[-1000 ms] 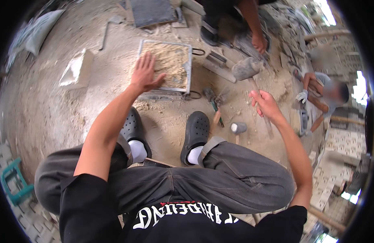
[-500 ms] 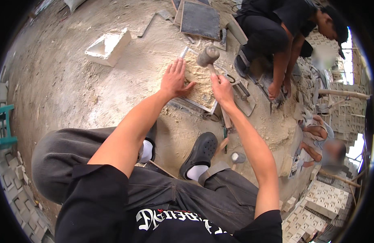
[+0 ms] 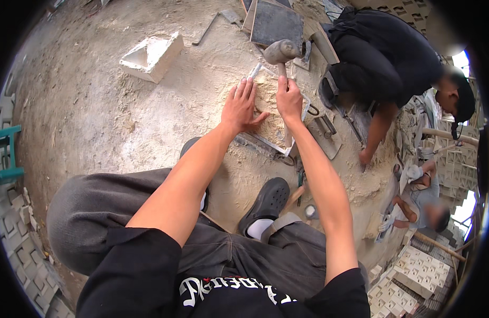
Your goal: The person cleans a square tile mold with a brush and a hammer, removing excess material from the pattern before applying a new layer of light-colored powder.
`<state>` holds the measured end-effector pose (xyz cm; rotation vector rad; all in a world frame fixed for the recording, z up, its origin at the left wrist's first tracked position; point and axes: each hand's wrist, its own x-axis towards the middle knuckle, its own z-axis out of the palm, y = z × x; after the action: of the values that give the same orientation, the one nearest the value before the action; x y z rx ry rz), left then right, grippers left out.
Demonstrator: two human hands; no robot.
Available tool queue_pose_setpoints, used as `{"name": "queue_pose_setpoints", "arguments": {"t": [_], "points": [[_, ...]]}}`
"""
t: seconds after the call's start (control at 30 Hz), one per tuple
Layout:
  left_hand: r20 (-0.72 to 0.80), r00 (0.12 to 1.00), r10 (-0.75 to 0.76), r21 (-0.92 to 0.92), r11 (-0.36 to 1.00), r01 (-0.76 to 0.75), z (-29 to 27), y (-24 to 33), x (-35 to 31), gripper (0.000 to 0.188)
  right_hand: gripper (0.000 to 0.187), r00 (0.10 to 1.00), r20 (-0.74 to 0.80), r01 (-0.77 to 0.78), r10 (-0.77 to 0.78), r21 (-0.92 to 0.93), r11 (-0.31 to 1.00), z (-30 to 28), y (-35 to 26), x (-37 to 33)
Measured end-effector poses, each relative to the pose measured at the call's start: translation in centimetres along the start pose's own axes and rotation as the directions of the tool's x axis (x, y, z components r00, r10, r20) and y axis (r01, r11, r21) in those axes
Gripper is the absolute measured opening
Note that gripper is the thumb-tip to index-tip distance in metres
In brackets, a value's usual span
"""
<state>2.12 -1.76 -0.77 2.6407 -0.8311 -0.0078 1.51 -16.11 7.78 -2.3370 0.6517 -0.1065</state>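
Note:
My left hand [image 3: 241, 110] lies flat with its fingers stretched out, over the left side of a rectangular metal frame [image 3: 272, 145] on the ground. Damp-looking yellowish sandy material [image 3: 266, 94] fills that frame and spills around it. In my right hand [image 3: 290, 102] is the wooden handle of a mallet, its fingers wrapped round the grip. The mallet's thick grey head [image 3: 282, 51] is up beyond the frame's far edge. Beside the frame's right side lie a loop-shaped metal handle [image 3: 313, 109] and a flat metal trowel-like tool [image 3: 325, 139].
A hollow pale block [image 3: 154, 57] sits at the far left. Dark square boards [image 3: 276, 24] lean at the back. To the right, a crouching co-worker [image 3: 393, 58] reaches to the ground; another person [image 3: 422, 201] sits farther off. A second mallet [image 3: 310, 211] lies near my shoe [image 3: 265, 206].
The mallet head has swung so it points more to the right, with my right hand still round the handle. My left hand stays at the frame. The near co-worker leans farther right; the whole view has shifted slightly.

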Motion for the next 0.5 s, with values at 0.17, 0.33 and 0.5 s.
{"name": "queue_pose_setpoints", "arguments": {"t": [0.17, 0.33, 0.5], "points": [[-0.038, 0.999, 0.0, -0.004, 1.0, 0.0, 0.4, -0.9, 0.1, 0.102, 0.049, 0.994, 0.103, 0.044, -0.034, -0.091, 0.995, 0.1, 0.4, 1.7], [-0.058, 0.998, 0.013, 0.008, 1.0, -0.012, 0.6, -0.4, 0.2, 0.103, 0.045, 0.996, -0.022, 0.085, -0.085, 0.007, 0.996, 1.1, 1.2, 0.8], [-0.043, 0.999, 0.012, -0.002, 1.0, -0.012, 0.6, -0.4, 0.1, 0.102, 0.045, 0.99, 0.085, 0.121, -0.114, -0.077, 0.99, 0.5, 1.1, 1.0]]}}
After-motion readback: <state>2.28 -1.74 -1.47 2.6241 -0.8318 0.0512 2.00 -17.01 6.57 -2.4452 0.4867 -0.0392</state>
